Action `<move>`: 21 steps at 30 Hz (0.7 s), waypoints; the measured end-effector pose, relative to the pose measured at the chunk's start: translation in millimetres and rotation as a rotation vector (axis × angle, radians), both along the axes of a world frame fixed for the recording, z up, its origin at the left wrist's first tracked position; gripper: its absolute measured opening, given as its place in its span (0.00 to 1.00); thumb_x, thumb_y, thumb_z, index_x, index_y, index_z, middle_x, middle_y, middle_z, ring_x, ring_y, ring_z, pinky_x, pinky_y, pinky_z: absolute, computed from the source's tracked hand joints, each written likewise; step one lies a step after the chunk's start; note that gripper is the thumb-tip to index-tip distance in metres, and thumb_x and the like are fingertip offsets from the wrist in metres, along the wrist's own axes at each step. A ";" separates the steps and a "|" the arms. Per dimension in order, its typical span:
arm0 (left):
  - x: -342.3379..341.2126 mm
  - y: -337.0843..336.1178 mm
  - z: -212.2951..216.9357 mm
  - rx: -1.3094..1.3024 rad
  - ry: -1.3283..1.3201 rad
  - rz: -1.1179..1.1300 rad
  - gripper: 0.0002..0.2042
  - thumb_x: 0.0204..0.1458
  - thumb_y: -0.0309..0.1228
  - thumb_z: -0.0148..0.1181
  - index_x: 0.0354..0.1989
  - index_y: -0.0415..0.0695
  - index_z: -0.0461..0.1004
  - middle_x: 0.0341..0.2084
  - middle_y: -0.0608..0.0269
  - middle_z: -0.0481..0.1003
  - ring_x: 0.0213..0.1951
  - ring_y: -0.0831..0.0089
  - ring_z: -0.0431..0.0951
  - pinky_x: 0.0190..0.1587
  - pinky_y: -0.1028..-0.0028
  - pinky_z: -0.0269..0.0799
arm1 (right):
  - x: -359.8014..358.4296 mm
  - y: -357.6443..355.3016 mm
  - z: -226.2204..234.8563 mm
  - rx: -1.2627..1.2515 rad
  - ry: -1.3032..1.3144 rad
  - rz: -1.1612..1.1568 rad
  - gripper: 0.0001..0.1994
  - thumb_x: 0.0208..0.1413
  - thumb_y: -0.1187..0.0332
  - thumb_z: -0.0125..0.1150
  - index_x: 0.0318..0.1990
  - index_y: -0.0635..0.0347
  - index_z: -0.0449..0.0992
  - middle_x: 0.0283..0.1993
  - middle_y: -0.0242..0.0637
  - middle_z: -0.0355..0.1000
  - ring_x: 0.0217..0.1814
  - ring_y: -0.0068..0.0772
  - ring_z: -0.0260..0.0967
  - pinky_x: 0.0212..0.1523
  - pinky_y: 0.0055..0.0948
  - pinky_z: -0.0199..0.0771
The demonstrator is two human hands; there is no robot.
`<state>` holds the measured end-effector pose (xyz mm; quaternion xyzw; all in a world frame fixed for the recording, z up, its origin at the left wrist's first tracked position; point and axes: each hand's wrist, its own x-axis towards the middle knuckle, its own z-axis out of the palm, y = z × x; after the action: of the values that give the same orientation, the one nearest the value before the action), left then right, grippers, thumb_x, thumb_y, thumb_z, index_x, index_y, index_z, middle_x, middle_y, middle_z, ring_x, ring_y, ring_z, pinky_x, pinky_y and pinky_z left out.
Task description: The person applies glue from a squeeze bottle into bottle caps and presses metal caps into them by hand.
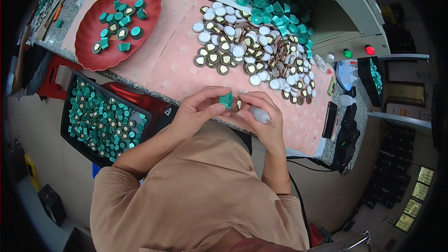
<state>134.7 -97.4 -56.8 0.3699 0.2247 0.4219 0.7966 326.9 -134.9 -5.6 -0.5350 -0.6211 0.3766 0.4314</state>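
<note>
Between the thumb and fingers of my left hand (195,107) is a small green fluted cup (226,100). Close beside it, with a narrow gap, my right hand (270,123) pinches a small round disc (239,104) with a brown rim, seen nearly edge-on. A whitish, translucent small bottle (259,115) is also tucked in that right hand. Both hands are just above the near edge of the pink-covered table (172,72). Beyond them spreads a pile of loose discs (238,51), some white side up, others brown with a pale centre.
A red scalloped plate (148,25) at the far left bears several green cups. Below it stands a black tray (148,123) full of green cups with pale centres. More loose green cups (280,14) fill the back right, beside a cabinet with green (347,53) and red buttons (369,50).
</note>
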 end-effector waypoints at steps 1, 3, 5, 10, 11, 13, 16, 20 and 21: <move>0.2 -0.5 0.1 -0.001 0.000 0.000 0.17 0.57 0.22 0.54 0.56 0.39 0.67 0.49 0.60 0.71 0.46 0.71 0.75 0.49 0.70 0.75 | -0.3 -1.4 -1.1 -0.008 0.017 0.003 0.18 0.45 0.80 0.67 0.46 0.64 0.77 0.44 0.37 0.70 0.37 0.23 0.68 0.40 0.22 0.69; 0.2 -0.7 -0.7 0.023 0.004 -0.026 0.17 0.57 0.22 0.53 0.56 0.38 0.67 0.49 0.59 0.71 0.48 0.71 0.74 0.49 0.70 0.75 | -1.2 -2.5 -3.0 -0.017 0.034 0.010 0.17 0.45 0.80 0.66 0.46 0.65 0.77 0.45 0.38 0.69 0.38 0.23 0.68 0.41 0.21 0.68; 0.0 -1.4 -1.2 0.029 -0.002 -0.039 0.17 0.57 0.22 0.54 0.56 0.38 0.67 0.49 0.59 0.71 0.48 0.71 0.74 0.49 0.70 0.75 | -2.0 -2.7 -4.1 0.029 0.008 -0.004 0.18 0.45 0.78 0.68 0.47 0.62 0.77 0.43 0.36 0.71 0.35 0.23 0.69 0.37 0.22 0.71; -0.3 -2.2 0.3 0.006 -0.001 -0.070 0.18 0.57 0.22 0.54 0.57 0.38 0.66 0.49 0.59 0.71 0.49 0.71 0.74 0.49 0.71 0.75 | -2.1 -3.4 -5.5 0.037 -0.024 0.004 0.18 0.46 0.77 0.68 0.47 0.61 0.77 0.43 0.36 0.71 0.35 0.23 0.69 0.37 0.22 0.71; -0.3 -2.3 1.1 0.004 0.004 -0.075 0.18 0.57 0.22 0.54 0.57 0.38 0.66 0.49 0.58 0.71 0.49 0.71 0.74 0.49 0.71 0.75 | -2.4 -3.7 -5.1 0.036 -0.024 0.003 0.18 0.46 0.77 0.68 0.47 0.61 0.77 0.44 0.36 0.71 0.35 0.23 0.69 0.37 0.22 0.71; -0.5 -2.4 2.0 0.002 0.009 -0.081 0.19 0.57 0.22 0.54 0.58 0.38 0.65 0.49 0.58 0.71 0.49 0.71 0.74 0.49 0.71 0.75 | -3.0 -4.0 -4.0 0.036 -0.015 0.006 0.18 0.46 0.77 0.68 0.47 0.61 0.77 0.44 0.36 0.71 0.35 0.23 0.69 0.37 0.22 0.71; -0.3 -2.4 3.1 -0.005 0.013 -0.092 0.19 0.57 0.23 0.54 0.58 0.37 0.65 0.50 0.58 0.71 0.49 0.71 0.74 0.50 0.71 0.75 | -2.2 -3.9 -2.4 0.059 -0.032 0.013 0.18 0.46 0.77 0.68 0.48 0.60 0.77 0.44 0.36 0.71 0.35 0.24 0.69 0.37 0.23 0.71; 0.5 -2.3 7.9 -0.012 0.016 -0.099 0.18 0.58 0.22 0.53 0.57 0.38 0.66 0.50 0.58 0.71 0.50 0.71 0.73 0.50 0.71 0.75 | -1.6 -4.5 -1.3 0.081 -0.077 0.014 0.18 0.46 0.77 0.68 0.48 0.59 0.77 0.43 0.37 0.71 0.36 0.24 0.70 0.37 0.24 0.72; 0.6 -2.2 9.4 -0.015 0.019 -0.100 0.18 0.58 0.22 0.53 0.57 0.38 0.66 0.50 0.58 0.71 0.50 0.71 0.73 0.50 0.71 0.75 | -1.4 -4.8 -1.4 0.082 -0.077 0.014 0.18 0.46 0.77 0.68 0.48 0.59 0.77 0.43 0.37 0.71 0.36 0.24 0.70 0.37 0.24 0.72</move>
<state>135.4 -99.6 -47.5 0.3789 0.2166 0.3761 0.8173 325.5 -139.7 -7.0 -0.5269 -0.6558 0.3329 0.4260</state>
